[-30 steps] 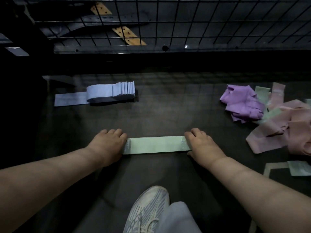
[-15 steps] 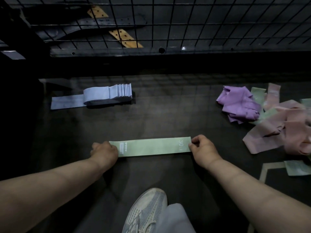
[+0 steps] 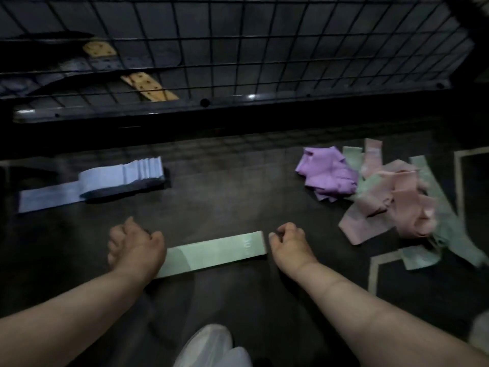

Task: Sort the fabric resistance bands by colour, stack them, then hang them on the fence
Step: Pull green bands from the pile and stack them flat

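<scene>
One green band (image 3: 217,250) lies flat on the dark floor (image 3: 225,197), stretched crosswise in front of the person, with a pale "30" printed near its right end.

The left grip (image 3: 135,247) (a bare hand, fingers curled under) sits on top of the green band's left end and hides it. Whether it pinches the fabric or only rests there, I cannot tell. The right grip (image 3: 289,247) is just beside the band's right end with its fingers curled in. A thin strip of floor shows between them, and nothing is held in it.

Beyond the green band and to its left is one stack of blue bands (image 3: 124,176), its folded edges stepped (blur prevents an exact count). One more blue band (image 3: 47,197) runs flat out of it, farther left.

Beyond the green band and to its right is one mixed heap. It holds one clump of purple bands (image 3: 328,172), several pink bands (image 3: 404,197) and at least three more green bands (image 3: 420,256), all tangled and overlapping.

Farther off, across the whole width past the green band, stands one black wire fence (image 3: 238,49). Two tan perforated strips (image 3: 148,86) lie behind it on the left.

Nearer than the green band, at the bottom edge, is one white shoe (image 3: 209,345).
</scene>
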Demonstrator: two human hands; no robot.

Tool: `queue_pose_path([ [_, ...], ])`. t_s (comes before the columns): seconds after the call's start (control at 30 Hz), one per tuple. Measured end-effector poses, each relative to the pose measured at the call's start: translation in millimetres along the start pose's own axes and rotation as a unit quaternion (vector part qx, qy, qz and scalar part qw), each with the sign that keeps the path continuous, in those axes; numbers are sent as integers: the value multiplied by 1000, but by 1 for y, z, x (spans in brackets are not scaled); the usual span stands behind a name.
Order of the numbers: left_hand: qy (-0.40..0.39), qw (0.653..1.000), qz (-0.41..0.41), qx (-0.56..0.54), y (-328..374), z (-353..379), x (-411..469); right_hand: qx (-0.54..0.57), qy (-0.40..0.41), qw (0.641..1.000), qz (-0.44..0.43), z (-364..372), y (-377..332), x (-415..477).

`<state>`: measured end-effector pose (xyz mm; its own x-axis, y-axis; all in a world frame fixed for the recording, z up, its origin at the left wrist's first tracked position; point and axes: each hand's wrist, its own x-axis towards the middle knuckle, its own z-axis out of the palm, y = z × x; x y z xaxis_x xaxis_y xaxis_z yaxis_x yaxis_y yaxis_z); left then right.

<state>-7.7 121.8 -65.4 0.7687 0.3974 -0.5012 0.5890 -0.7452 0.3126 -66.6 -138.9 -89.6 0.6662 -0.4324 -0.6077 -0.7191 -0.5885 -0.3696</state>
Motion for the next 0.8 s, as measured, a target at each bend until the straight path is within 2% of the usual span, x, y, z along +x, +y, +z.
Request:
queue_pose_path([
  [0.23,-11,991,114,-69,90,60,-48,-39,46,998,-11,-56,39,24],
  [0.43,-58,963,261,-28,175,108,-86,-42,104,994,11,-116,83,62],
  [0.5,-72,949,306,4,201,123,-96,-45,87,995,15,-131,98,73],
  [0.6,-111,916,379,72,229,144,-103,-42,29,998,-26,-142,115,87],
  [0.67,-143,886,421,133,243,157,-108,-74,29,995,-53,-144,120,92],
  [0.73,-175,855,445,200,255,166,-110,-160,52,983,-80,-143,120,95],
  [0.8,-198,811,476,276,270,170,-115,-274,50,952,-128,-147,116,97],
])
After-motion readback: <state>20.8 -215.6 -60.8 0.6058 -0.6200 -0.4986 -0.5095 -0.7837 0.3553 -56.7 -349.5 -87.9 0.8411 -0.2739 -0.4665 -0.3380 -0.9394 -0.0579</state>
